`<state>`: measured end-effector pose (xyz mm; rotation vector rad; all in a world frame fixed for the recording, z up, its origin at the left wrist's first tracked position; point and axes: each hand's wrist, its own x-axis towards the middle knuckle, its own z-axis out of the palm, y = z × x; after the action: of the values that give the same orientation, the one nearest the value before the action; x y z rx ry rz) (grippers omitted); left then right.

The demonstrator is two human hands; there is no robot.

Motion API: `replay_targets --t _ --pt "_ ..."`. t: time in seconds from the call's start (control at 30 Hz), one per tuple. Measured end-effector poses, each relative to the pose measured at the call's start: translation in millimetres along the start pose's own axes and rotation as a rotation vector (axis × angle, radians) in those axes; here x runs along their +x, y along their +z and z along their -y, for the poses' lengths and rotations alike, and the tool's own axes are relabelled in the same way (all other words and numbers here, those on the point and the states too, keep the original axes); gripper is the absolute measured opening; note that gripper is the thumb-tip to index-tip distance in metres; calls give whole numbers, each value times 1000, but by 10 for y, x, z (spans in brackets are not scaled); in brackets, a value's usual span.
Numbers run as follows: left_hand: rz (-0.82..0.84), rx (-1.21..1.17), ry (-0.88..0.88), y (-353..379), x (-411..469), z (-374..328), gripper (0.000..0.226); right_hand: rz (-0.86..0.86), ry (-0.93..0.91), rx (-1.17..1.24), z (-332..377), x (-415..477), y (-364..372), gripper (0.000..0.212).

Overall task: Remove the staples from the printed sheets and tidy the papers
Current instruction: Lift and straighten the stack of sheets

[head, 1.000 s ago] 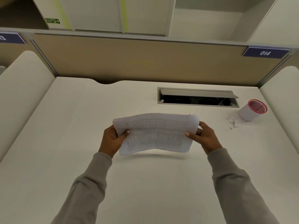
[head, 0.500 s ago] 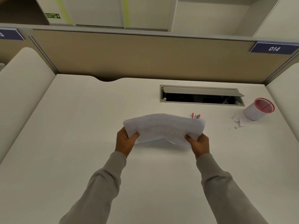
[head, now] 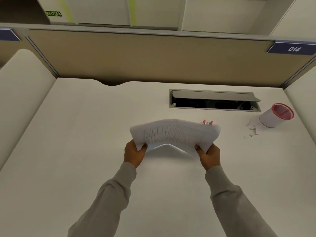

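Gripping one sheaf (head: pixel 174 134), two hands (head: pixel 135 153) (head: pixel 209 155)

This is an open-plan office, seen from a numbered cubicle. A grey cable hatch (head: pixel 213 96) sits in the pale desk (head: pixel 85 134). Behind the hatch rises a tan partition panel (head: pixel 153 57), carrying a blue plate (head: pixel 293 48) marked 014 up to the hatch's right. Far up-left of the hatch hangs a green exit sign (head: pixel 53 13). In front of the hatch are printed sheets (head: pixel 174 134).
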<state>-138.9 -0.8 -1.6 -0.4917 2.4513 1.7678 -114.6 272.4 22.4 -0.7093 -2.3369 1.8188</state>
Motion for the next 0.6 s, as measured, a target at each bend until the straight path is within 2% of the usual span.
replay_targets --t 0.13,0.23,0.3,0.37,0.47,0.6 --pt "65 31 182 -207 20 -205 24 43 -63 0 122 -25 -105 25" --pt "97 -68 248 -405 22 -411 34 59 -16 95 190 -51 -182 33" --pt "51 -215 217 -518 -11 -564 45 70 57 217 244 -99 -208 36" --pt "-13 -475 148 -591 -79 -701 51 97 121 354 333 -203 -200 36" --pt "-31 -834 67 -544 -193 -840 50 153 212 529 463 -400 -146 38" --pt "-7 -977 126 -361 -369 -1025 49 206 309 651 511 -671 -25 42"
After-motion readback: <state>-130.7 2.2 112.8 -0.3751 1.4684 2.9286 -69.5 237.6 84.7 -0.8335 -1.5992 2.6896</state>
